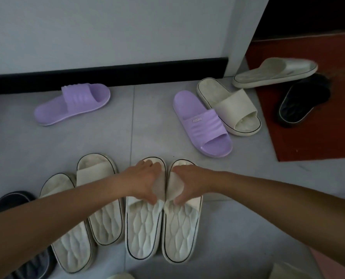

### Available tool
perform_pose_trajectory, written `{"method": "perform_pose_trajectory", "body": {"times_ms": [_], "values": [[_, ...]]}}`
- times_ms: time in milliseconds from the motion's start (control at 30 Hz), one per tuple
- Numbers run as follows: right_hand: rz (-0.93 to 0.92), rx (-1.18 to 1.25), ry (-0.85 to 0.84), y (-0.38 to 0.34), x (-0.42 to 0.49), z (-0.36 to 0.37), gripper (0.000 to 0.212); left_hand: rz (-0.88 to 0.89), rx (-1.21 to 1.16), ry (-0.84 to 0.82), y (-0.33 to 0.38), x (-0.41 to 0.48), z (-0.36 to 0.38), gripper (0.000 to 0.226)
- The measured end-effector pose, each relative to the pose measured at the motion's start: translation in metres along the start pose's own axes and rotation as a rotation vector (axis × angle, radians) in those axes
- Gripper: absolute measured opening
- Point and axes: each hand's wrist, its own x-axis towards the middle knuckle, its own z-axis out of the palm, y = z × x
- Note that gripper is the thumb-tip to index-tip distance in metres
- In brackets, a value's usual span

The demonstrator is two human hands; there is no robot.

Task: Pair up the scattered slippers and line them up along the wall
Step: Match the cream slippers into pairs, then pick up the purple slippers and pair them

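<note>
Two cream slippers lie side by side in front of me, toes toward the wall. My left hand grips the strap of the left one. My right hand grips the strap of the right one. To their left lie two more cream slippers side by side. A purple slipper lies by the black skirting; its mate lies at centre right, beside another cream slipper. One cream slipper and a dark slipper sit on the red mat.
A white wall with a black skirting board runs along the back. A red mat covers the floor at the right by a dark doorway. Another dark slipper lies at the lower left under my forearm. The floor is grey tile.
</note>
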Motion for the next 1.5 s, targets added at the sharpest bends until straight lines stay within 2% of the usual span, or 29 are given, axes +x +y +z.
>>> {"method": "perform_pose_trajectory", "body": {"times_ms": [133,200,300,433,533,633,800,933,1067,1133,1200,1233,1267,1333,1400,1500], "values": [[-0.012,-0.069,-0.02,-0.005,0.014,-0.001,0.088,-0.05,-0.024,-0.109,-0.011,0.005,-0.002,0.091],[-0.05,-0.073,0.001,-0.002,0.016,-0.007,0.09,-0.069,-0.082,-0.103,-0.018,0.01,-0.011,0.101],[-0.041,0.049,0.111,0.004,0.021,-0.026,0.087,-0.094,-0.204,0.088,-0.041,0.015,-0.036,0.091],[-0.007,0.112,0.26,0.01,0.036,-0.052,0.084,-0.214,-0.356,0.348,-0.088,0.021,-0.057,0.072],[-0.014,0.168,0.358,0.009,0.052,-0.063,0.077,-0.346,-0.378,0.428,-0.126,0.025,-0.06,0.073],[-0.036,0.223,0.428,0.002,0.069,-0.064,0.067,-0.542,-0.508,0.55,-0.164,0.027,-0.063,0.076],[-0.041,0.341,0.421,-0.005,0.088,-0.046,0.054,-0.783,-0.568,0.778,-0.22,0.036,-0.068,0.077],[-0.057,0.364,0.406,0.004,0.091,-0.032,0.052,-0.704,-0.775,0.827,-0.245,0.053,-0.077,0.088],[-0.048,0.312,0.407,0.016,0.083,-0.033,0.048,-0.64,-1.071,0.939,-0.242,0.064,-0.077,0.07],[0.006,0.155,0.49,0.024,0.074,-0.045,0.04,-0.656,-1.151,0.976,-0.227,0.071,-0.076,0.052],[0.151,-0.112,0.653,0.031,0.061,-0.063,0.03,-0.635,-1.299,0.973,-0.206,0.078,-0.079,0.038],[0.241,-0.252,0.669,0.036,0.054,-0.073,0.029,-0.6,-1.377,0.963,-0.194,0.082,-0.082,0.036],[0.328,-0.366,0.623,0.041,0.048,-0.082,0.031,-0.562,-1.429,0.949,-0.182,0.083,-0.085,0.036],[0.418,-0.429,0.504,0.053,0.041,-0.092,0.035,-0.496,-1.452,0.924,-0.156,0.086,-0.093,0.037],[0.427,-0.4,0.438,0.059,0.037,-0.093,0.038,-0.436,-1.466,0.915,-0.125,0.087,-0.102,0.037],[0.38,-0.366,0.439,0.057,0.03,-0.092,0.039,-0.388,-1.527,0.92,-0.074,0.083,-0.107,0.028]]}}
